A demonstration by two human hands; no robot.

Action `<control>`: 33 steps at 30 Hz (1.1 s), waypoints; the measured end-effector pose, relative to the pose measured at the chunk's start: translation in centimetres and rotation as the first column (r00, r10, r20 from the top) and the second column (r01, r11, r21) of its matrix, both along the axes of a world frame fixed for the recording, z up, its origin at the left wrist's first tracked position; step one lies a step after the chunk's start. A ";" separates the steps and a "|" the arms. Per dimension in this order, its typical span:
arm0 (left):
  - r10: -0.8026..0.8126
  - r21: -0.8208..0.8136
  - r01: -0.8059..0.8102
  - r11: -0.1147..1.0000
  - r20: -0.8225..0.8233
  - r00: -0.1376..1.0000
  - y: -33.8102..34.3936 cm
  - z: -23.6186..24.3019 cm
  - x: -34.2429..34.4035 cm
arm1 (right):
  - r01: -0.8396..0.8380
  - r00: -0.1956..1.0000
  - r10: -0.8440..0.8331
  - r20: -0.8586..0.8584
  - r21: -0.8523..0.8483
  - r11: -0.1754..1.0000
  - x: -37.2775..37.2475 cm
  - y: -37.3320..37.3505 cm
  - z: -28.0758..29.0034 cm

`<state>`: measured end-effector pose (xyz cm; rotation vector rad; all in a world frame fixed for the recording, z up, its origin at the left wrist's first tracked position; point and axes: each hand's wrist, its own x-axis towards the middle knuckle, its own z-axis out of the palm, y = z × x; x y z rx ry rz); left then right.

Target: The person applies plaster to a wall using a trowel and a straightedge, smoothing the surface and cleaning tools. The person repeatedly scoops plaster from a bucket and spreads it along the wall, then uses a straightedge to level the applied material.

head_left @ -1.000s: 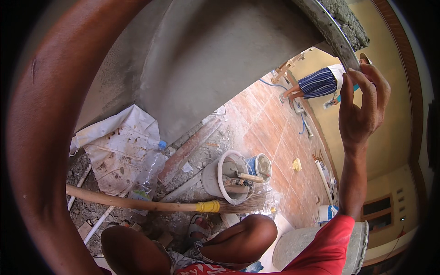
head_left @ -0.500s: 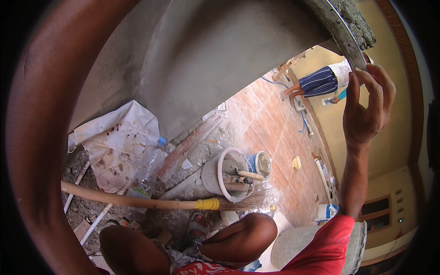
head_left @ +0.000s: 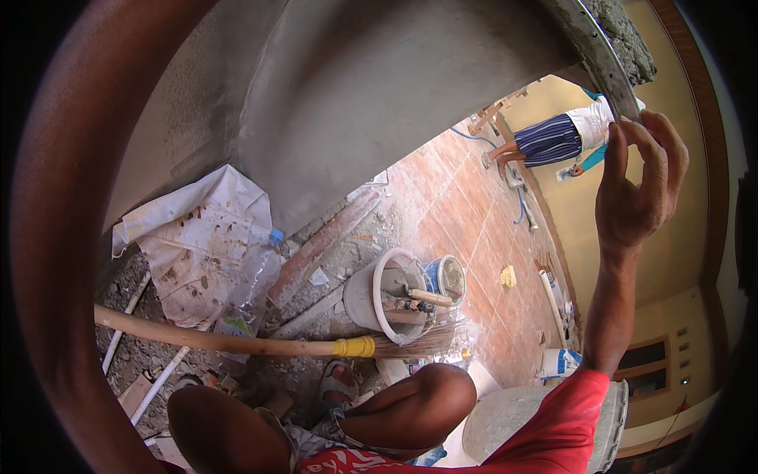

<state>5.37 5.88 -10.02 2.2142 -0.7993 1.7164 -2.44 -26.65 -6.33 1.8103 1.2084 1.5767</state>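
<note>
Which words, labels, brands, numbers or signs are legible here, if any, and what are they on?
No complete text is legible.
Red shirt: white lettering, folded and cut off by the frame.
White-and-blue container: markings too small to read.
Clear bottle: its green part is too blurred.

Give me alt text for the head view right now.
The right hand holds the end of a metal strip at the edge of a gray plastered slab; the left arm runs out of view, hand unseen. A broom and a bucket of tools are near bent knees; another person is farther off.
</note>
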 end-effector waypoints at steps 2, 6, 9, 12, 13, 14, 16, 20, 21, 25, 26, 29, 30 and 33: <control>-0.007 0.003 0.007 1.000 -0.004 1.000 0.0 -0.1 -0.3 | -0.007 1.000 0.007 -0.010 0.014 1.000 0.3 -0.1 -0.2; 0.052 0.078 -0.061 0.995 0.106 0.993 0.4 -0.5 -0.9 | -0.019 1.000 0.019 0.001 0.018 1.000 0.6 0.3 -0.6; 0.072 0.047 -0.074 0.996 0.041 0.997 0.3 0.0 -0.3 | -0.007 1.000 0.007 0.003 0.021 1.000 0.4 0.3 -0.5; 0.017 0.025 -0.017 1.000 -0.025 1.000 0.4 0.2 -0.6 | -0.025 1.000 0.025 -0.001 0.012 1.000 0.8 0.2 -0.6; 0.003 0.016 -0.003 1.000 -0.035 0.999 0.5 0.2 -0.6 | -0.029 1.000 0.029 0.000 0.018 0.999 1.0 0.3 -0.7; -0.031 -0.008 0.030 1.000 -0.040 0.999 0.4 0.2 -0.5 | -0.014 1.000 0.014 0.004 0.009 1.000 0.6 0.2 -0.5; -0.047 -0.003 0.047 0.999 -0.033 0.998 0.2 0.3 -0.3 | 0.008 1.000 -0.008 0.011 -0.008 1.000 0.1 0.3 0.0; -0.022 0.101 0.011 0.995 0.109 0.994 0.3 -0.4 -0.9 | -0.059 0.998 0.059 -0.011 0.008 0.998 0.5 0.3 -0.3; -0.011 0.082 0.007 0.997 0.046 0.999 0.3 -0.1 -0.7 | -0.087 0.996 0.087 -0.021 0.011 0.996 0.6 0.3 -0.2; 0.023 0.089 -0.023 0.996 0.005 1.000 0.6 0.1 -0.9 | -0.097 0.995 0.098 -0.021 0.015 0.995 0.8 0.5 -0.5; 0.025 0.108 -0.030 0.994 0.048 0.999 0.6 -0.2 -1.1 | -0.099 0.995 0.099 -0.012 0.007 0.995 1.0 0.5 -0.5; 0.030 0.093 -0.037 0.995 0.078 0.996 0.6 -0.4 -1.3 | -0.043 0.999 0.043 0.000 -0.001 0.999 0.6 0.4 -0.4; 0.028 0.096 -0.035 0.995 0.077 0.997 0.6 -0.3 -1.3 | -0.011 1.000 0.011 0.001 -0.002 1.000 0.5 0.3 -0.3; 0.017 0.109 -0.023 0.994 0.063 0.998 0.5 -0.1 -1.3 | -0.092 0.995 0.093 0.022 -0.039 0.995 0.7 0.5 -0.2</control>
